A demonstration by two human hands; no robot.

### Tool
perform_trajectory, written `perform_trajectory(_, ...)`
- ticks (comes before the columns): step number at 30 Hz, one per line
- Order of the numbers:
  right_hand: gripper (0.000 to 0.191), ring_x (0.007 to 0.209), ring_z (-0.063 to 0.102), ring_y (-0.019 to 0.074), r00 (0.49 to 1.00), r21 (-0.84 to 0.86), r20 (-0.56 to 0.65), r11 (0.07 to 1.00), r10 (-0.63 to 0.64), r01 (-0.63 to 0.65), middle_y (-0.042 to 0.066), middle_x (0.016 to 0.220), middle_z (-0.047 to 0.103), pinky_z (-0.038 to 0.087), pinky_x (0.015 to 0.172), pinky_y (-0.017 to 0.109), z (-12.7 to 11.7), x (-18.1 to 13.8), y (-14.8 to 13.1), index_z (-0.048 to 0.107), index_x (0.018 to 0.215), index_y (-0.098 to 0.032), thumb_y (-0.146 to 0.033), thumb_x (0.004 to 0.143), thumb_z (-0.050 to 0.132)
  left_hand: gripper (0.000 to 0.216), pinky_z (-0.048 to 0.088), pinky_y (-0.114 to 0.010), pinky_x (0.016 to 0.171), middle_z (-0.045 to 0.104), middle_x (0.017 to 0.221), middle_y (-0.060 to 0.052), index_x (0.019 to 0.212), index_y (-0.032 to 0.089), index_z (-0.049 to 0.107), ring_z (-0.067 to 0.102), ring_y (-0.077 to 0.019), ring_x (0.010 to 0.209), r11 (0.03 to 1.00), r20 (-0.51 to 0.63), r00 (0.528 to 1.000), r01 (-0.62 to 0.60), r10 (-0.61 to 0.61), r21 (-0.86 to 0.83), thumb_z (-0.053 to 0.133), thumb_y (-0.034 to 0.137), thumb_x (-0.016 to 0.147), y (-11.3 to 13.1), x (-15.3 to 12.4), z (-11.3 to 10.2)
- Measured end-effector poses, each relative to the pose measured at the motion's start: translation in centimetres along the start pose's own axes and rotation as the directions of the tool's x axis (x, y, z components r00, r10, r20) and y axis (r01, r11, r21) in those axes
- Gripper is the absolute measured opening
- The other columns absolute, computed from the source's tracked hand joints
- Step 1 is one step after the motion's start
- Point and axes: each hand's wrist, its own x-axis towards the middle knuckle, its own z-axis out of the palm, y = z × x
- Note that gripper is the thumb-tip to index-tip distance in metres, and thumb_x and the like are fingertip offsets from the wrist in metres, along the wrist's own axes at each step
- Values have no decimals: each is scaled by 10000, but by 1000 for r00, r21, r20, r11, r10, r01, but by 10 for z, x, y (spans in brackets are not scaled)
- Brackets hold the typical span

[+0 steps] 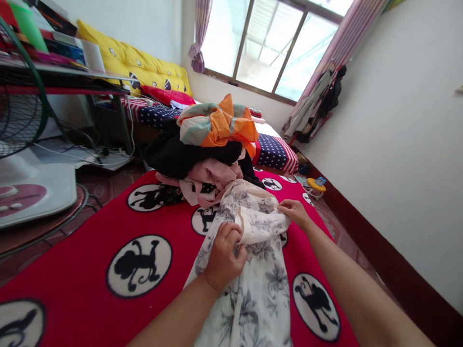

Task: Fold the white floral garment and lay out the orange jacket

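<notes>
A white garment with a grey flower print [253,289] lies stretched toward me on a red blanket with black monkey circles [90,250]. My left hand [224,255] is closed, its fingers gripping a fold of this garment near its upper part. My right hand [294,212] pinches the garment's upper edge further right. Between the hands the cloth is bunched and turned, showing a cream lining. Just behind the garment sits a pile of clothes [210,149]: pink, black and an orange-and-green piece on top.
A fan [21,144] stands at the left on the floor beside a cluttered desk [61,72]. A bed with a star-patterned cover [271,149] and yellow cushion [137,62] lies behind the pile. White wall at right; hanging clothes [318,101] near the window.
</notes>
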Motion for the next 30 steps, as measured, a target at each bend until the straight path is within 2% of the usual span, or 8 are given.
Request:
perform_trajectory(3, 226, 583, 556, 174, 995, -54, -97, 999, 4, -9, 19, 591, 652, 397, 585, 277, 7, 5, 2, 676, 650, -199, -422, 653, 639, 260, 463, -362, 850, 508, 934, -53, 752, 228, 388, 521, -224, 944, 997, -20, 998, 53, -52, 53, 517, 17, 670, -2, 1, 1)
perform_trajectory(7, 324, 803, 608, 224, 979, -57, -202, 998, -15, 3, 61, 791, 709, 431, 757, 316, 11, -3, -3, 683, 779, -200, -497, 759, 557, 233, 457, -375, 864, 510, 936, -63, 795, 218, 459, 515, -237, 950, 983, -15, 995, 99, -98, 152, 539, 40, 669, -4, 3, 1)
perform_trajectory(12, 367, 893, 643, 241, 998, 39, -54, 999, -23, 25, 70, 881, 731, 464, 825, 337, -7, -31, -6, 717, 796, -196, -501, 807, 513, 93, 440, -418, 845, 559, 907, -64, 735, 209, 545, 507, -263, 931, 938, 26, 990, 124, -140, 324, 637, 214, 745, -5, 2, 0)
perform_trajectory(15, 276, 1060, 618, 270, 999, 81, 28, 997, -19, 17, 77, 1060, 715, 452, 924, 371, -24, -45, 2, 731, 886, -206, -393, 719, 617, 158, 429, -420, 845, 592, 913, -54, 712, 206, 589, 512, -254, 933, 925, 13, 987, 143, -158, 352, 628, 321, 813, -5, 3, 1)
perform_trajectory(20, 488, 1264, 483, 295, 996, 50, 77, 998, -38, 34, 81, 1353, 556, 360, 1051, 438, -25, -46, 18, 713, 1079, -250, -255, 592, 685, 103, 434, -408, 861, 631, 930, -43, 710, 212, 627, 528, -245, 953, 947, 17, 991, 125, -136, 297, 644, 256, 802, -8, 5, 4)
perform_trajectory(25, 191, 1198, 524, 280, 997, -5, 3, 997, -77, 77, 81, 1253, 627, 383, 1026, 420, -12, -27, 13, 754, 756, -224, -334, 673, 622, 85, 441, -399, 853, 634, 901, -40, 717, 211, 604, 538, -238, 933, 957, -4, 991, 133, -136, 257, 617, 197, 800, -11, 5, 4)
perform_trajectory(28, 228, 945, 636, 238, 999, -9, 17, 999, -38, 38, 70, 973, 724, 495, 822, 347, -9, -11, 9, 726, 711, -200, -321, 709, 534, 138, 444, -391, 837, 617, 859, -43, 666, 214, 540, 543, -235, 899, 953, -55, 988, 151, -141, 262, 591, 147, 775, -12, 4, 3)
perform_trajectory(30, 246, 723, 636, 202, 1000, -42, 16, 999, 1, 0, 44, 725, 704, 491, 664, 300, -7, 0, 8, 704, 690, -181, -317, 713, 500, 171, 444, -390, 818, 607, 831, -41, 638, 220, 494, 544, -237, 877, 945, -76, 987, 161, -145, 284, 581, 113, 739, -13, 2, 3)
